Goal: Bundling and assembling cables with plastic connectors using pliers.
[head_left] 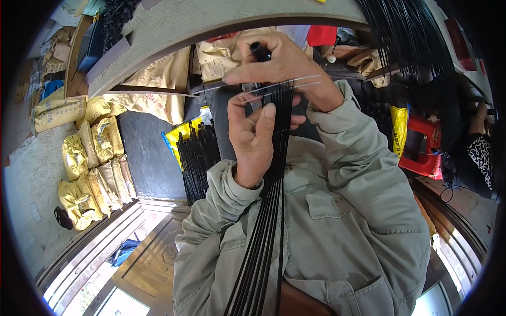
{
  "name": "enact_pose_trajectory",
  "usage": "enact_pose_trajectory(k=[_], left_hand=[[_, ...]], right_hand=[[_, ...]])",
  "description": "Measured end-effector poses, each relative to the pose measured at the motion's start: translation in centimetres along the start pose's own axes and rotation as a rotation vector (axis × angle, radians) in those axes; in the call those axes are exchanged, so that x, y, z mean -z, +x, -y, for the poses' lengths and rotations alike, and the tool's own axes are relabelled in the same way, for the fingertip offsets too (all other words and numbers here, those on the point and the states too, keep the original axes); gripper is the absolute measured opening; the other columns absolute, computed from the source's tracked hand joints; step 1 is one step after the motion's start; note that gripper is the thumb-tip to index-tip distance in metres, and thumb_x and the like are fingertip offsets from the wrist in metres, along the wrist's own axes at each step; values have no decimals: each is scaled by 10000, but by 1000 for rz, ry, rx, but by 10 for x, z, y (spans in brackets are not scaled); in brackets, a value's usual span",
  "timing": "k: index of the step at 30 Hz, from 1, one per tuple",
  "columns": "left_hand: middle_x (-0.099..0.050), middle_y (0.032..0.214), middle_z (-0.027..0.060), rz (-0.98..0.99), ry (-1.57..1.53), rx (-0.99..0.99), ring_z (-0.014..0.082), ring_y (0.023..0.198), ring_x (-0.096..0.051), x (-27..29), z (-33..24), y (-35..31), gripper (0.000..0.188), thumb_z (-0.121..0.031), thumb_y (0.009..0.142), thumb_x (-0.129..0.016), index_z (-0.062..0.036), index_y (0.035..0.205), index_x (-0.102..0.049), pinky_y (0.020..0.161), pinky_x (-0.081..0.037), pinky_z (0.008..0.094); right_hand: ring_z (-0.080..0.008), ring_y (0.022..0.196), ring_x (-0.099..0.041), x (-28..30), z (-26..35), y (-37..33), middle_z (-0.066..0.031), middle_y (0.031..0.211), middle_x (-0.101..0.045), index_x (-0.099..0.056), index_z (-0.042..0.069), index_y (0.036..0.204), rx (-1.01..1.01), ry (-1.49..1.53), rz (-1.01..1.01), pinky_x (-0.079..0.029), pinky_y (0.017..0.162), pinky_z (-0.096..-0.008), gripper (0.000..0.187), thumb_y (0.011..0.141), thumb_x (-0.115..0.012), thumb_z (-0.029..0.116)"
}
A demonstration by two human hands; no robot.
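A long bundle of thin black rods (258,253), which look like umbrella ribs, runs up along my front from the lower edge. My left hand (252,138) is closed around its upper part, thumb lying on the rods. Thin silvery wires (300,81) stick out sideways at the bundle's top. Just above, my right hand (287,60) is closed round a black tube (259,51) whose round open end points up. The tube's lower part is hidden by my fingers, so I cannot tell how it joins the rods.
A table edge (237,23) curves across the far side, with black rods (398,37) hanging over it at right. More bundled rods (197,152) stand left of my lap. Yellow sacks (84,195) line the left wall. A red stool (424,147) and another person's sleeve (480,155) are at right.
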State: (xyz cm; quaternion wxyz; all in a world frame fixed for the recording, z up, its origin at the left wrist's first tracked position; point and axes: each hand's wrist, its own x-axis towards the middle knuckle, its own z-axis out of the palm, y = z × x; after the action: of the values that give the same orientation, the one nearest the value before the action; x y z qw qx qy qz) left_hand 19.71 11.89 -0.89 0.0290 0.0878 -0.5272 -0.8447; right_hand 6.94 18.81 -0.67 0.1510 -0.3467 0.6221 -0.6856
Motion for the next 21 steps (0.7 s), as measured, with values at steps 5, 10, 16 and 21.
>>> enact_pose_trajectory(k=[5, 10, 16, 21], left_hand=[[-571, 995, 234, 5, -3, -20, 243, 770, -632, 1, 2, -1, 266, -132, 921, -407, -24, 1089, -230, 654, -520, 284], [-569, 997, 232, -12, -2, -26, 246, 772, -632, 0, 0, -1, 287, -135, 920, -410, -20, 1113, -229, 654, -522, 289], [-567, 1006, 233, -20, -43, -90, 256, 777, -632, 4, -5, 1, 290, -116, 914, -422, -15, 1139, -270, 660, -528, 299], [-568, 1001, 199, -79, -107, -188, 262, 773, -632, 8, -9, 2, 258, -97, 907, -433, -15, 1124, -322, 657, -529, 306]], right_hand=[[-50, 523, -322, 0, 10, -2, 47, 553, -331, -320, 83, 558, -17, -6, 49, -241, 467, -236, 436, 664, -741, 123], [-51, 521, -320, 1, 7, -2, 47, 554, -329, -317, 84, 558, -76, 8, 41, -243, 467, -232, 443, 656, -747, 127], [-53, 519, -383, 4, 0, 3, 27, 554, -419, -434, 62, 577, 60, 60, 30, -298, 475, -224, 307, 745, -673, 153], [-66, 541, -436, 5, -5, -26, -9, 637, -509, -559, 15, 713, -58, 211, -342, -365, 517, -224, 204, 852, -534, 162]])
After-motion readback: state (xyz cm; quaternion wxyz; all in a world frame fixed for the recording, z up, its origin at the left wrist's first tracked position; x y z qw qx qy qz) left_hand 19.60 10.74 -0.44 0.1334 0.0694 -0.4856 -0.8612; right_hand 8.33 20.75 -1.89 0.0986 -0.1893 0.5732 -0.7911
